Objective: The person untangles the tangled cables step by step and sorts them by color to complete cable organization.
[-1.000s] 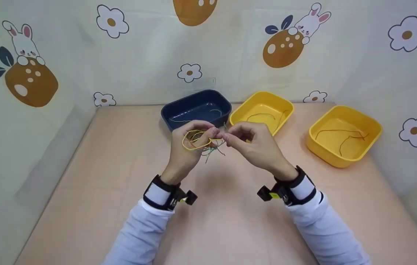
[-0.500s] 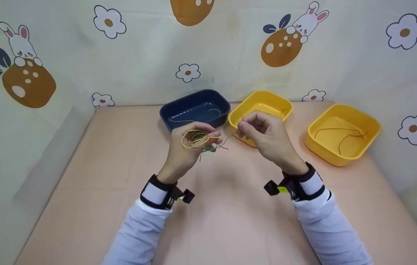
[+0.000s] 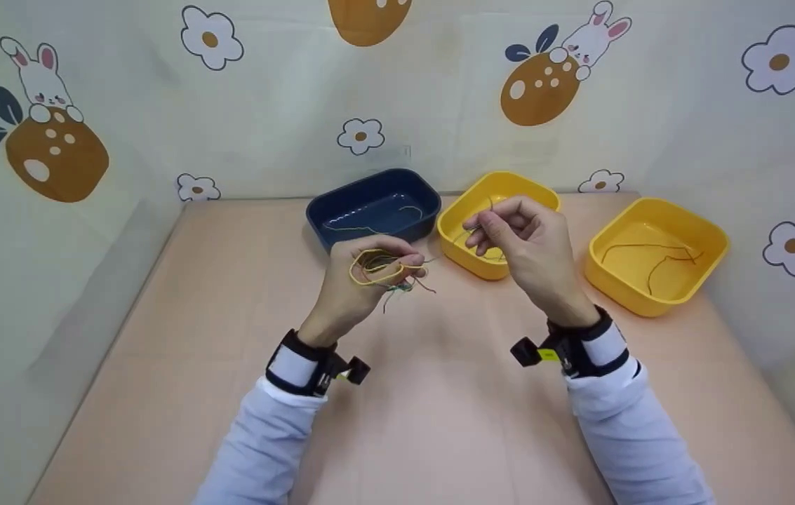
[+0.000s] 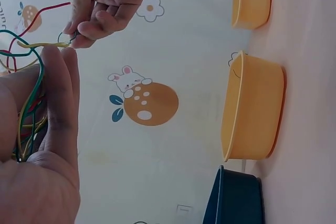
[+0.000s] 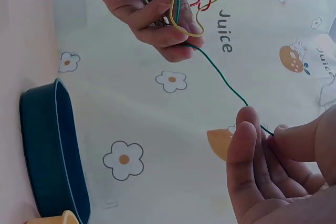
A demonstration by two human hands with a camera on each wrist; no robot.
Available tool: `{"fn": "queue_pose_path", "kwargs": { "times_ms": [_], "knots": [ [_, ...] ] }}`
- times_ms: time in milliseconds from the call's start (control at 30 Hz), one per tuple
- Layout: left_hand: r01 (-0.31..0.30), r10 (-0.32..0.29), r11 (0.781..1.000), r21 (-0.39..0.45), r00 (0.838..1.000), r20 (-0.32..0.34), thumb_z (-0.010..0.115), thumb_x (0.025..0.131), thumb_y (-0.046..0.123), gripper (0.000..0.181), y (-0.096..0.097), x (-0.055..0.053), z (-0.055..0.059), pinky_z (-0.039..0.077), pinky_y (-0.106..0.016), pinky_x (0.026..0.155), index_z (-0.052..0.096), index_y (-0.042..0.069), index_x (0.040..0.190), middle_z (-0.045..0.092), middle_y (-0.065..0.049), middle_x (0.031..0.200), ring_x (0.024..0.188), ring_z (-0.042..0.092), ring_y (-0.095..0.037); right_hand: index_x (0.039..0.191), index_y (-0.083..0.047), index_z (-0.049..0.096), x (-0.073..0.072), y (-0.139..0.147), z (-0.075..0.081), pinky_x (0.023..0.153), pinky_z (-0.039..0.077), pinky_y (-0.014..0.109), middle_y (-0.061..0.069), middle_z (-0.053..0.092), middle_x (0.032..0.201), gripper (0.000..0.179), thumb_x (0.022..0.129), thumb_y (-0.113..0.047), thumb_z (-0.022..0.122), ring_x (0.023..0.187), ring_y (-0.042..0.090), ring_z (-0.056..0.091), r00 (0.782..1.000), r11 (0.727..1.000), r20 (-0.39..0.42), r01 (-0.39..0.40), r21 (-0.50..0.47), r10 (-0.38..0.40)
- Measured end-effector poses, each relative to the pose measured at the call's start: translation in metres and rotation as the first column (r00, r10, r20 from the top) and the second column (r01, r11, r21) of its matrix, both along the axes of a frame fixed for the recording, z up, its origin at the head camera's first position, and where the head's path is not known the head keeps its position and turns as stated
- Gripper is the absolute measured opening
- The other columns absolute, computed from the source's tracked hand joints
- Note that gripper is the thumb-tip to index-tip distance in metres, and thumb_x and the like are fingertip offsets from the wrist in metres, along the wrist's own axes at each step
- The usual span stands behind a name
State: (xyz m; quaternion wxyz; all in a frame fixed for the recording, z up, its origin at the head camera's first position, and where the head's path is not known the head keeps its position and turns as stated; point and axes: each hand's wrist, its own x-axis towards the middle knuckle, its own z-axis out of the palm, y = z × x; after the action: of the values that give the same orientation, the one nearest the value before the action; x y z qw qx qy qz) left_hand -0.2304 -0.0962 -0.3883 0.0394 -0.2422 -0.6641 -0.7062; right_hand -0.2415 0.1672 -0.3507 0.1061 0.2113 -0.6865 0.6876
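My left hand (image 3: 341,294) holds a loose bundle of thin wires in yellow, green and red above the table. A yellow wire (image 3: 363,283) loops over the thumb side, and several loose ends stick out below the fingers. In the right wrist view a green wire (image 5: 223,77) runs stretched from the left fingertips to my right hand (image 3: 541,256), which pinches it between thumb and fingers. The right hand is in front of the middle yellow bin (image 3: 471,263) in the head view, hiding part of it.
A dark blue bin (image 3: 369,205) at the back has greenish wire pieces in it. Farther right, another yellow bin (image 3: 618,291) contains reddish wires (image 3: 650,246). A patterned cloth backdrop (image 3: 264,119) rises behind and beside the peach-coloured table (image 3: 229,266).
My right hand has moved right and away from the left hand, drawing the green wire out from the bundle. The left hand stays nearly in place with the other wires.
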Motion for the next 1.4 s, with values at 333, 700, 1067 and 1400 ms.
{"fn": "queue_pose_path", "kwargs": {
  "times_ms": [333, 700, 1067, 1400],
  "knots": [
    [0.012, -0.012, 1.0, -0.013, 1.0, -0.006, 0.083, 0.099, -0.004, 0.019, -0.005, -0.001, 0.002, 0.073, -0.032, 0.085, 0.08, -0.009, 0.117, 0.082, -0.018, 0.109, 0.096, 0.086, -0.022, 0.117, 0.008, 0.059, -0.002, 0.007, 0.002, 0.075, 0.072, 0.03, 0.016, 0.077, 0.103, 0.017, 0.116, -0.009, 0.062, 0.078, 0.021, 0.079, 0.998, 0.981, 0.029, -0.054, -0.185, 0.061],
    [0.064, -0.066, 0.997, -0.051, 0.997, -0.049, 0.083, 0.098, -0.004, 0.019, -0.006, 0.0, 0.004, 0.073, -0.032, 0.085, 0.082, -0.009, 0.117, 0.084, -0.028, 0.113, 0.095, 0.086, -0.019, 0.113, 0.004, 0.058, -0.011, 0.017, 0.004, 0.071, 0.07, 0.028, 0.012, 0.077, 0.096, 0.015, 0.114, -0.01, 0.064, 0.074, 0.019, 0.078, 0.997, 0.919, 0.038, 0.073, -0.387, -0.063],
    [0.045, -0.051, 0.998, -0.052, 0.991, -0.127, 0.08, 0.102, -0.001, 0.026, -0.004, 0.001, 0.005, 0.074, -0.036, 0.08, 0.081, -0.003, 0.128, 0.084, -0.021, 0.11, 0.094, 0.085, -0.022, 0.111, 0.002, 0.059, -0.017, 0.021, 0.0, 0.071, 0.07, 0.029, 0.014, 0.074, 0.096, 0.009, 0.115, -0.006, 0.061, 0.073, 0.02, 0.078, 0.995, 0.905, 0.028, 0.101, -0.414, -0.099],
    [0.025, -0.021, 0.999, 0.025, 0.989, -0.147, 0.074, 0.107, 0.0, 0.017, -0.005, 0.0, 0.006, 0.074, -0.039, 0.088, 0.081, -0.007, 0.122, 0.083, -0.025, 0.108, 0.092, 0.084, -0.021, 0.11, 0.001, 0.059, -0.018, 0.025, 0.002, 0.071, 0.071, 0.029, 0.015, 0.074, 0.095, 0.006, 0.114, -0.003, 0.06, 0.072, 0.02, 0.079, 0.989, 0.89, 0.011, 0.136, -0.435, -0.146]
  ]
}}
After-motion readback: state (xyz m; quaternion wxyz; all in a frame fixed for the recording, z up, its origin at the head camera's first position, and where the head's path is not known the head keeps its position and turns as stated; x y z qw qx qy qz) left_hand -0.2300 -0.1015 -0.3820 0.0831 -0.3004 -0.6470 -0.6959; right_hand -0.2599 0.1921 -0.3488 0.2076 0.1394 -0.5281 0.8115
